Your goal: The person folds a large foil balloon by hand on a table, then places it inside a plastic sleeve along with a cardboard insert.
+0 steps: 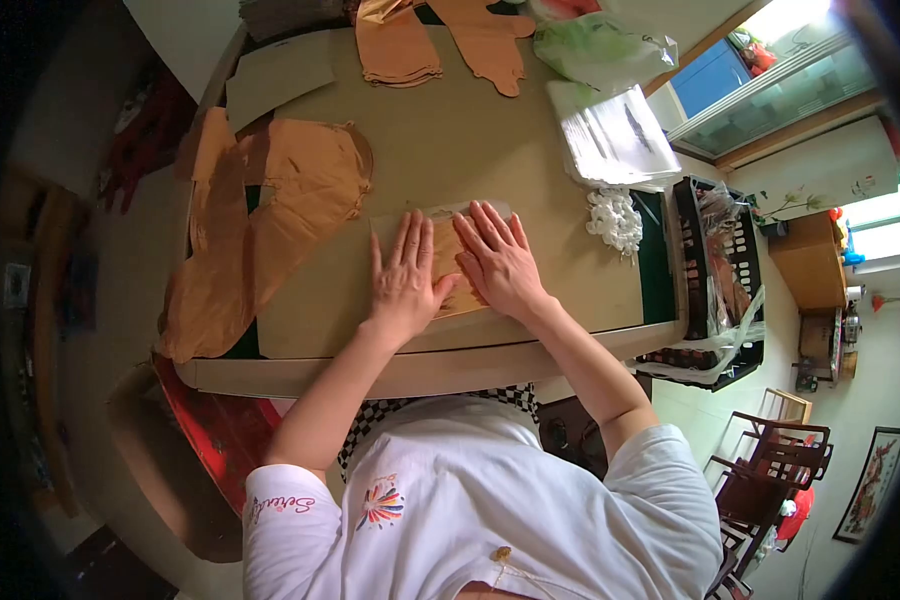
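My left hand (406,270) lies flat with its thumb out, pressing on a folded tan-orange piece (455,290) on the brown board of the table. Also flat on it is my right hand (498,262), its fingers stretched forward. A thin clear edge, like a plastic sleeve, shows around the folded piece. Both palms hide much of it. To the left, a heap of tan-orange fabric (305,170) spills over the table's corner. Another flat piece with finger-like ends (485,45) lies at the far side, beside a similar stack (395,45).
A stack of clear plastic sleeves (620,140) lies at the right, with a green-printed plastic bag (600,50) behind it. Nearer is a pile of small white pieces (615,222). A black crate (695,270) stands against the table's right side. A cardboard sheet (280,78) is at the back left.
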Tool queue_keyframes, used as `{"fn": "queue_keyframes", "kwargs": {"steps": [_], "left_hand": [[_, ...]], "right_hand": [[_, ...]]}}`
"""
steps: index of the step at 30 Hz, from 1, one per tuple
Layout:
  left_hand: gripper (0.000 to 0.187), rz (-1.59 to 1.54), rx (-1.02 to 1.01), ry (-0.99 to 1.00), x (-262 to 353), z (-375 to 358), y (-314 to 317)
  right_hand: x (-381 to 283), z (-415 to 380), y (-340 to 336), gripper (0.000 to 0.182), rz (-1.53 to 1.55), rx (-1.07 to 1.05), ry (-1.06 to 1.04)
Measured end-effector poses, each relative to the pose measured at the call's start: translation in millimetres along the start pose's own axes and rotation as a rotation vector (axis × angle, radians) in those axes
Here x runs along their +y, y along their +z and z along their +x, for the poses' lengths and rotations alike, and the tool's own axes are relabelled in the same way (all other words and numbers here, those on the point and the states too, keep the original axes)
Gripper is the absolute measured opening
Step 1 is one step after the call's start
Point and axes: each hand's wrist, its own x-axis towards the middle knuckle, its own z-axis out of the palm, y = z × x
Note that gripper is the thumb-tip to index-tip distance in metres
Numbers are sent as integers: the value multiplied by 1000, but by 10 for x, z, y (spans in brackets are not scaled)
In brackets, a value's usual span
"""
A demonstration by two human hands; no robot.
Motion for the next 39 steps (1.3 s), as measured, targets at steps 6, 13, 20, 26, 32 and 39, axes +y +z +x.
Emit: {"fn": "queue_keyframes", "kwargs": {"steps": [6,13,20,26,32,39], "left_hand": [[44,-100,285,-20,-427,-188,-22],[31,-231,300,169,-392,-434,-332],[22,-110,127,379,-504,-249,-428],[10,-295,-4,396,-575,-48,-526],[10,-441,-21,345,-584,-21,-423],[13,-439,28,362,-570,-34,-382]], "right_hand": [[10,15,3,53,-29,-31,20],[32,7,55,53,-17,-38,28],[25,12,61,52,-30,-27,30],[21,23,59,51,-51,-20,11],[-1,39,30,50,-46,-27,3],[-7,38,27,49,-45,-42,19]]}}
